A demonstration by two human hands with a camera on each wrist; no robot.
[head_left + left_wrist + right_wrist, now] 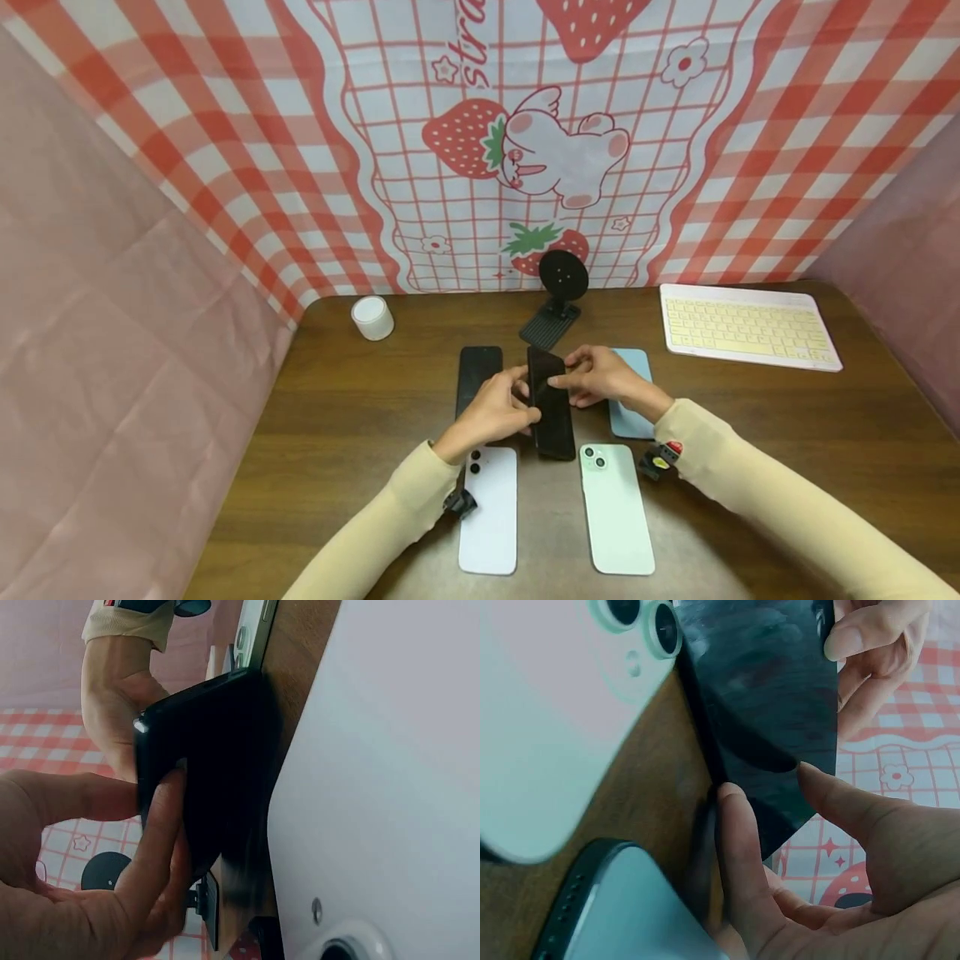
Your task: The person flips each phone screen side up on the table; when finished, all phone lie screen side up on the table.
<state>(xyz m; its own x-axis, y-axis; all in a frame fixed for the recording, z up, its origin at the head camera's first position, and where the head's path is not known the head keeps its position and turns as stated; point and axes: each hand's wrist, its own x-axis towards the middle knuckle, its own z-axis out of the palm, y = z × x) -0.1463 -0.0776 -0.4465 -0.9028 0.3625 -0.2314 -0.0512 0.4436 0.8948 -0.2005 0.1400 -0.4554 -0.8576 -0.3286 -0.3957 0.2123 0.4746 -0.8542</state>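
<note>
My left hand and right hand pinch a black phone, tilted near the middle of the brown table; its long axis runs near to far, the near end slightly right. A strawberry-print cloth hangs beyond the far edge, pink cloth at left.

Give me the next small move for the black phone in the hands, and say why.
Probably lower the held black phone flat onto the table: the left hand and right hand both grip it by its sides, it is tilted, and the white phone and pale green phone lie flat nearby.
</note>
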